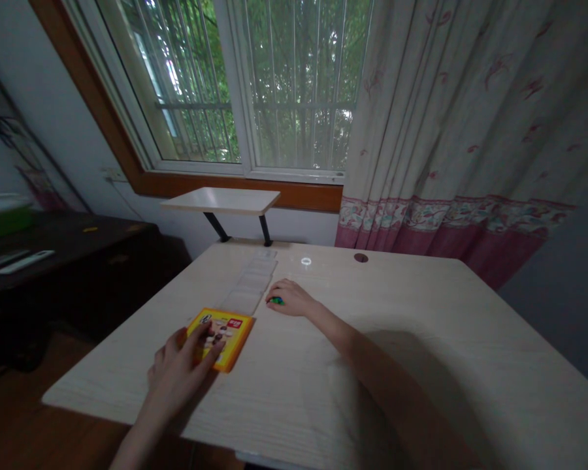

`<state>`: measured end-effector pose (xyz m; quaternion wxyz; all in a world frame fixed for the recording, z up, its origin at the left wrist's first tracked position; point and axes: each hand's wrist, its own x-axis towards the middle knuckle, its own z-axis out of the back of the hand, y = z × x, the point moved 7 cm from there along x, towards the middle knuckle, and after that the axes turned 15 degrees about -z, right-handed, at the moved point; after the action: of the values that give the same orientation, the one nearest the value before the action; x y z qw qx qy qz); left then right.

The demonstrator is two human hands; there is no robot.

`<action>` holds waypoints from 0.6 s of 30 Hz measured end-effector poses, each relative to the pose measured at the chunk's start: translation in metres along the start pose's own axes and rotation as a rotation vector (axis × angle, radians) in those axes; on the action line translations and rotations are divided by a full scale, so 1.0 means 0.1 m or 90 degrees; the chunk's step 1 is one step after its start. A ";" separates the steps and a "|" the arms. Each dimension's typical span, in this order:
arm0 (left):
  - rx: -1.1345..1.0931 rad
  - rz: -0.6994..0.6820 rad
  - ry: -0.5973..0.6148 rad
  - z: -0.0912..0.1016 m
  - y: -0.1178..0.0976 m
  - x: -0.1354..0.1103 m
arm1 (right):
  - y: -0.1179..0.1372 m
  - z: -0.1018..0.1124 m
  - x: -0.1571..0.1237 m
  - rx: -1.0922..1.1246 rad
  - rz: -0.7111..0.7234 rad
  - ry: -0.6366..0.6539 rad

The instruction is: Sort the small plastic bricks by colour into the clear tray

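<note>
My left hand (179, 372) rests on the near corner of a flat orange-yellow box (224, 334) that lies on the pale wooden table (372, 365). Its fingers lie spread over the box's printed face and its thumb is at the box's left edge. My right hand (290, 297) reaches farther out and is curled over a small green object (276, 301), which peeks out under the fingertips. A row of pale, flat cards (252, 284) runs from the box toward the window, just left of my right hand.
A small white shelf (221, 200) on black brackets stands at the table's far edge under a barred window. A cable hole (360, 258) sits in the tabletop near the back. A dark cabinet (68, 254) is on the left, a patterned curtain (470, 130) on the right.
</note>
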<state>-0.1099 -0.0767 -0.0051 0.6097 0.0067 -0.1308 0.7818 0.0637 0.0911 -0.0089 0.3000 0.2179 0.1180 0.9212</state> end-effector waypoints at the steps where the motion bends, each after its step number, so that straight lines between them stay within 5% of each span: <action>1: 0.000 -0.002 -0.004 0.00 -0.01 0.00 | 0.00 0.00 0.00 0.000 0.001 -0.001; 18: -0.003 -0.005 0.003 0.02 -0.05 0.01 | 0.02 0.06 -0.01 0.035 -0.007 -0.037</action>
<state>-0.1052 -0.0754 -0.0019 0.6132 0.0038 -0.1315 0.7789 0.0660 0.0897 -0.0030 0.3019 0.2521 0.1357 0.9093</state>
